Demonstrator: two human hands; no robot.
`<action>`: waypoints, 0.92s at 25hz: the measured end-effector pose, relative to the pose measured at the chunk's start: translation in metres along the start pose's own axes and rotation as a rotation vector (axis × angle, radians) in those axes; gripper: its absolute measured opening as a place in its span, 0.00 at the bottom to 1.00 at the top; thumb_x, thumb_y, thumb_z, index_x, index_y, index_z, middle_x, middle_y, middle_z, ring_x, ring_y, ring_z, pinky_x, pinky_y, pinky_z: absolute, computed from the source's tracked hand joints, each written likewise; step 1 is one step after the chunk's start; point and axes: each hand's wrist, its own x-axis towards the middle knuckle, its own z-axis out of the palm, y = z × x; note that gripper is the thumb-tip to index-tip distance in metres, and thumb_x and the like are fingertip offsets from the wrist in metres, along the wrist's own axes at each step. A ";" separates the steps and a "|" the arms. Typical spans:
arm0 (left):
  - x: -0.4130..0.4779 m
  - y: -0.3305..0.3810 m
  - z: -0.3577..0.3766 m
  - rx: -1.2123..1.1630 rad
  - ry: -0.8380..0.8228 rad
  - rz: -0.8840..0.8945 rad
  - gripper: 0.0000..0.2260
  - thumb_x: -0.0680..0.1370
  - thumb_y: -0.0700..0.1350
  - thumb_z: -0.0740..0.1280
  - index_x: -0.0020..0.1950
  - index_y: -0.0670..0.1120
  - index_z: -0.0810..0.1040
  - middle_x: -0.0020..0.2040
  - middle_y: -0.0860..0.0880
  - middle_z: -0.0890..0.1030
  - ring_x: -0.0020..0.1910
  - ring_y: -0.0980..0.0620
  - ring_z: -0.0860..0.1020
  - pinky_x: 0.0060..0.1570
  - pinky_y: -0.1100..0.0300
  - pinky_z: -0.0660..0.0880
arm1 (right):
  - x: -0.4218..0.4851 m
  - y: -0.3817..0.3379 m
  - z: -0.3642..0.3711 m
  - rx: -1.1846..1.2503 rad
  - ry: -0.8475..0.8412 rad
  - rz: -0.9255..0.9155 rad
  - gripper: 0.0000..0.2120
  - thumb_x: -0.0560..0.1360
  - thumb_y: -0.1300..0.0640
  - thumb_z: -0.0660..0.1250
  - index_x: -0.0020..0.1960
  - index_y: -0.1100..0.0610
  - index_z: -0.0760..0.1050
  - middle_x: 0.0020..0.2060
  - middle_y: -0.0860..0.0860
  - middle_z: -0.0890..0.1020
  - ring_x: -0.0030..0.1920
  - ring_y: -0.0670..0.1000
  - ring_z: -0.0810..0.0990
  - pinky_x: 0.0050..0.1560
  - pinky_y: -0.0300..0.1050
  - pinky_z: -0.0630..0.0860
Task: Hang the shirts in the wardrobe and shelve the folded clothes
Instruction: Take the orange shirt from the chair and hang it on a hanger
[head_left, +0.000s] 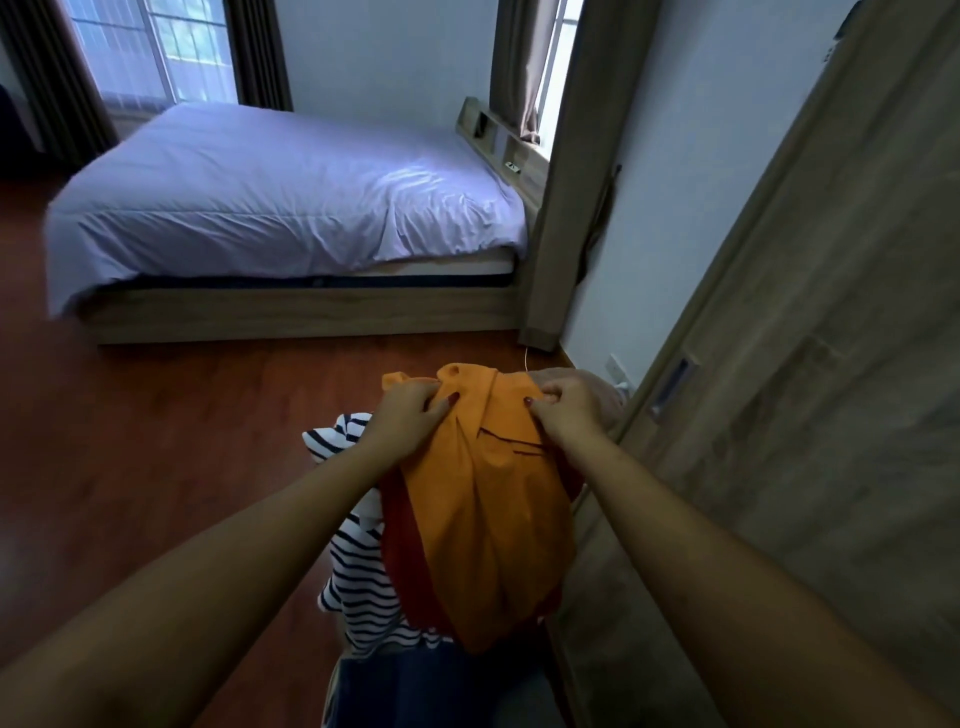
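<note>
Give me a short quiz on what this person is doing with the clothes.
1. True or false: the left hand and the right hand both grip the orange shirt.
2. Which garment shows just left of it? A) striped shirt B) green towel C) black jacket
3. Fill in: the wardrobe door stands on the person's ____ side.
Key: 1 true; 2 A; 3 right.
</note>
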 end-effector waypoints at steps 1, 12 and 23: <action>0.001 -0.001 -0.001 -0.033 0.015 -0.015 0.12 0.81 0.49 0.59 0.46 0.44 0.79 0.40 0.45 0.80 0.38 0.49 0.76 0.39 0.55 0.71 | 0.001 -0.002 0.000 0.058 -0.008 -0.017 0.08 0.77 0.57 0.64 0.54 0.57 0.79 0.50 0.53 0.79 0.53 0.53 0.77 0.55 0.49 0.77; 0.045 -0.004 -0.022 -0.389 0.063 -0.424 0.18 0.79 0.54 0.60 0.63 0.44 0.75 0.56 0.44 0.77 0.55 0.45 0.76 0.57 0.49 0.75 | -0.056 0.031 -0.045 0.394 -0.282 -0.053 0.12 0.80 0.56 0.53 0.43 0.55 0.72 0.30 0.49 0.81 0.34 0.49 0.76 0.40 0.42 0.73; 0.033 0.008 -0.050 -0.790 -0.168 -0.264 0.08 0.79 0.46 0.62 0.53 0.46 0.79 0.49 0.44 0.79 0.47 0.47 0.78 0.53 0.51 0.76 | -0.005 0.034 0.000 0.015 -0.017 0.068 0.08 0.75 0.50 0.65 0.41 0.53 0.71 0.47 0.55 0.78 0.46 0.54 0.78 0.47 0.48 0.76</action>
